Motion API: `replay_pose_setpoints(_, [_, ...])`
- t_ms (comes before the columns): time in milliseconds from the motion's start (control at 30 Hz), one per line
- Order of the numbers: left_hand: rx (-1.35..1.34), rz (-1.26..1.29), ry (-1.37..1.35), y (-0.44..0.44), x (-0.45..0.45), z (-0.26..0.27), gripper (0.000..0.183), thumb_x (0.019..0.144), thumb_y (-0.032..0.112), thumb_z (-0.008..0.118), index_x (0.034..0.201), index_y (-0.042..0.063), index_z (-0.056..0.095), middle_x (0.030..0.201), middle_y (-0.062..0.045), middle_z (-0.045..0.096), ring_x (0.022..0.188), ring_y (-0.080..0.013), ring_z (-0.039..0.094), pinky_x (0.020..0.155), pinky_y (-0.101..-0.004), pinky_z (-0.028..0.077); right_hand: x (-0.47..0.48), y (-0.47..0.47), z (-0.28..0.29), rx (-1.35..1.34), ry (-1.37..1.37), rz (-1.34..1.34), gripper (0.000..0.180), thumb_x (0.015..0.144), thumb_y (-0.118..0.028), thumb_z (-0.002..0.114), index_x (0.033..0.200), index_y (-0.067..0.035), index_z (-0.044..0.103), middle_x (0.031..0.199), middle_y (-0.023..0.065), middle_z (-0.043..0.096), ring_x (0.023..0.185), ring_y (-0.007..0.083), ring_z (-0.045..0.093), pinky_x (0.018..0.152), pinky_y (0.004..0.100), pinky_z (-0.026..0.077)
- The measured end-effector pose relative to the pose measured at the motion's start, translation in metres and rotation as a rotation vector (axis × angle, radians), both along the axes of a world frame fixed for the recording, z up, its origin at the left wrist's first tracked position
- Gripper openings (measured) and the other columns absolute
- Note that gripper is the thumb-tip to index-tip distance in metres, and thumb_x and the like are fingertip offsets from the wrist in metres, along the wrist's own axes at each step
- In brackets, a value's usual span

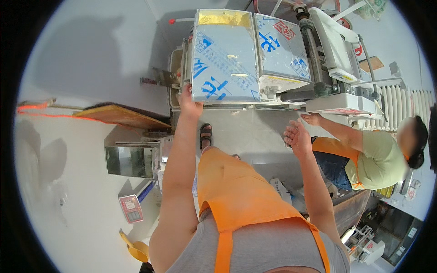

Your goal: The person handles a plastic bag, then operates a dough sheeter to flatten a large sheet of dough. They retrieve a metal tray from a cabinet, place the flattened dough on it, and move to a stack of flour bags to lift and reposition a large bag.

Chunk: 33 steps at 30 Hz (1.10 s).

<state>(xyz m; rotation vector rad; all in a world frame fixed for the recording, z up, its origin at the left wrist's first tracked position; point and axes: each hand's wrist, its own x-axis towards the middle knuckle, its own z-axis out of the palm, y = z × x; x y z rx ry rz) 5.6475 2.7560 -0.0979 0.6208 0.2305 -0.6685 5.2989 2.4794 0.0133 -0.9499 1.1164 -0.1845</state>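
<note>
My left hand [190, 104] is at the near left corner of a machine with a flat metal top panel [225, 65], still wearing printed protective film. Its fingertips go out of sight behind the panel's edge, so a grip there cannot be made out. A yellow strip [223, 18] lines the panel's far end. My right hand [297, 138], empty with its fingers loosely curled and apart, hangs in the air in front of the machine's right side. A second filmed panel [281, 47] sits to the right of the first. Pale residue shows on my right fingers.
At the right a co-worker in an orange apron [331, 147] reaches a hand [312, 118] close to mine. A white machine housing [341, 104] and rollers [314, 58] stand beyond. Left are a red-handled lever [171, 21], a wooden board [119, 116], a digital scale [131, 209] and a yellow scoop [136, 249].
</note>
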Motion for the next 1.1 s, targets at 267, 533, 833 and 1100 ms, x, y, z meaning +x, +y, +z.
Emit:
replay_pose_setpoints(267, [0.191,0.038,0.109,0.004,-0.024,0.030,0.035,0.110,0.029,0.051,0.138,0.008,0.058,0.117,-0.006,0.067,0.104,-0.0225,0.067,0.082,-0.0420,0.058,-0.026,0.015,-0.001,0.030,-0.023,0.049,0.050,0.108,-0.051,0.056,0.130,-0.006,0.062,0.095,0.0031,0.065,0.088,0.0170,0.065,0.077,0.0358,0.051])
replay_pose_setpoints(533, [0.005,0.035,-0.176,0.014,-0.026,0.058,0.030,0.109,0.018,0.057,0.134,0.001,0.059,0.122,-0.006,0.064,0.103,-0.0158,0.063,0.085,-0.0340,0.054,0.024,0.026,0.019,-0.006,0.036,0.142,0.040,0.110,-0.043,0.054,0.123,-0.007,0.063,0.092,0.0038,0.066,0.084,0.0187,0.066,0.072,0.0348,0.053])
replay_pose_setpoints(833, [0.725,0.032,-1.114,0.012,-0.009,0.031,0.031,0.106,0.013,0.060,0.136,0.004,0.059,0.118,-0.005,0.066,0.108,-0.0159,0.063,0.093,-0.0282,0.050,0.078,0.032,0.028,-0.032,0.053,0.202,0.030,0.107,-0.031,0.059,0.123,-0.006,0.065,0.092,0.0043,0.067,0.084,0.0187,0.068,0.071,0.0336,0.054])
replay_pose_setpoints(1100, [0.007,-0.024,0.064,0.016,-0.039,0.071,0.027,0.106,0.015,0.065,0.132,0.009,0.061,0.119,-0.003,0.068,0.109,-0.0124,0.066,0.090,-0.0308,0.054,0.066,0.029,0.032,0.010,0.028,0.112,0.028,0.106,-0.028,0.059,0.121,-0.006,0.065,0.093,0.0059,0.068,0.083,0.0215,0.068,0.073,0.0365,0.055])
